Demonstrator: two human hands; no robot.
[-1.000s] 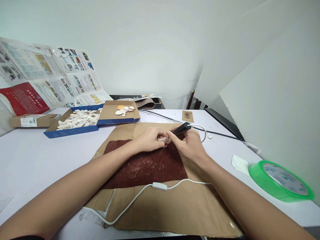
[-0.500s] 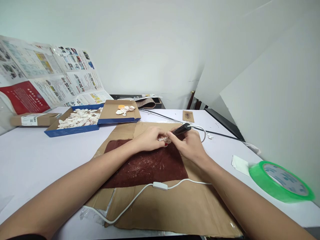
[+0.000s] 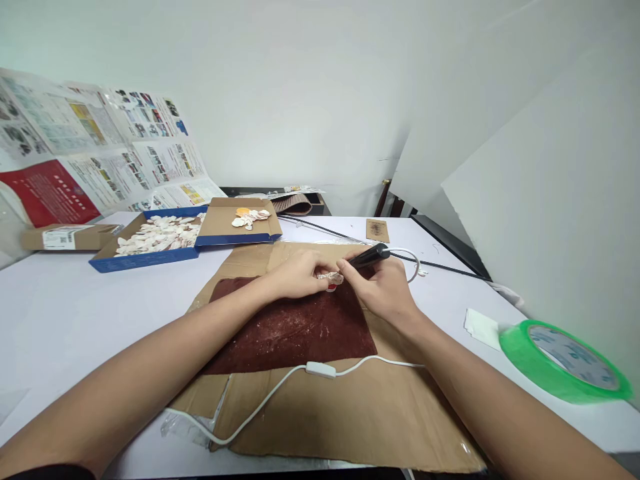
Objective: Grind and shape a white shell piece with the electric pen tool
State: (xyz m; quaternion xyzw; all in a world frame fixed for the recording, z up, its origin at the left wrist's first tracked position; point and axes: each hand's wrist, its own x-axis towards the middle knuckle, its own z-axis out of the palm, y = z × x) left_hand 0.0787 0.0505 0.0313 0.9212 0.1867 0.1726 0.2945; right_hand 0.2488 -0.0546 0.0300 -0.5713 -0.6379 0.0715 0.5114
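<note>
My left hand [image 3: 300, 273] is closed, its fingertips pinching a small white shell-like piece [image 3: 333, 279] with a spot of red under it. A thick black pen-shaped tool [image 3: 371, 256] with a white cord at its back end is in my right hand [image 3: 383, 287]. Its tip, hidden by my fingers, points toward the piece. Both hands are over the far part of a dark red-brown cloth [image 3: 290, 327] dusted with pale specks. The cloth lies on a flattened cardboard sheet [image 3: 320, 420].
A blue box [image 3: 150, 261] full of white pieces stands at the back left, with several more on its open lid [image 3: 215, 217]. The white cord with an inline switch [image 3: 321, 369] crosses the cardboard. Green tape [image 3: 545, 380] and folded white paper [image 3: 483, 327] lie to the right.
My right hand and the black tool have shifted slightly to the right, and more of the white piece shows. My left hand keeps almost the same place.
</note>
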